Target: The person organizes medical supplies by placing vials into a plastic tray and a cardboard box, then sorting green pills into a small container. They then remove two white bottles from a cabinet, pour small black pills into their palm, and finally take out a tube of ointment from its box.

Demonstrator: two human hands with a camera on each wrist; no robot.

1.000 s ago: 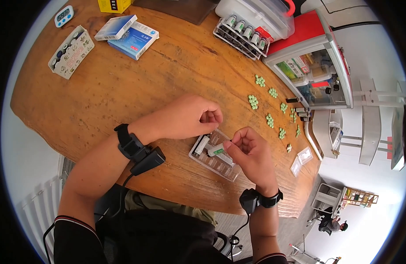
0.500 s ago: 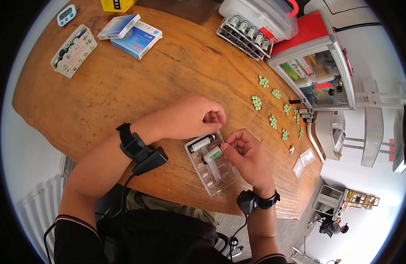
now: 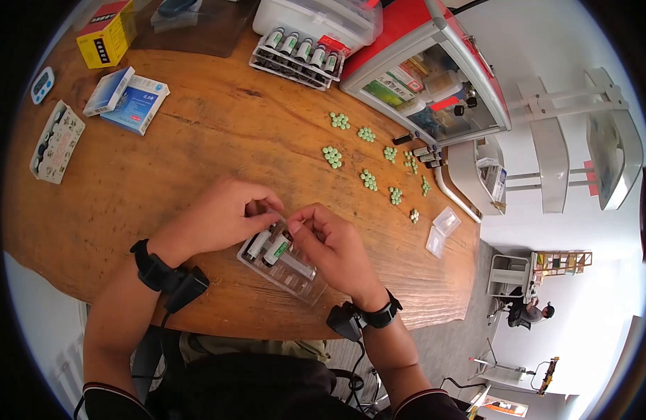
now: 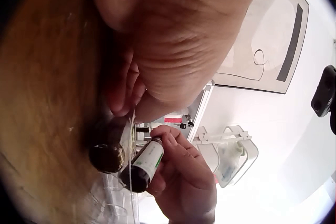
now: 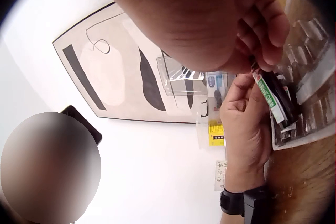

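Note:
My right hand [image 3: 333, 252] pinches the neck end of a small dark glass vial [image 3: 277, 250] with a white and green label. That vial slants over a clear plastic tray [image 3: 295, 288], close beside a second labelled vial [image 3: 257, 245] in it. In the right wrist view the green lettering of the held vial [image 5: 270, 98] faces the camera, and its dark bottom overlaps the tray's compartments. My left hand [image 3: 228, 213] grips the far corner of the tray with curled fingers. Seen from the left wrist, the dark bottoms of both vials point toward the camera.
Several clusters of green tablets [image 3: 332, 157] lie beyond the hands. A rack of vials [image 3: 298, 59] stands at the back near a red-topped cabinet [image 3: 435, 84]. Blue and white boxes [image 3: 135, 105] and a carton of bottles [image 3: 57, 143] are at the left, a clear plastic case [image 3: 443, 231] at the right.
The head view has swung right, so the table shifts left in it. The held vial has turned to lie alongside the second one, and the tray's angle has changed. Both hands keep their grips.

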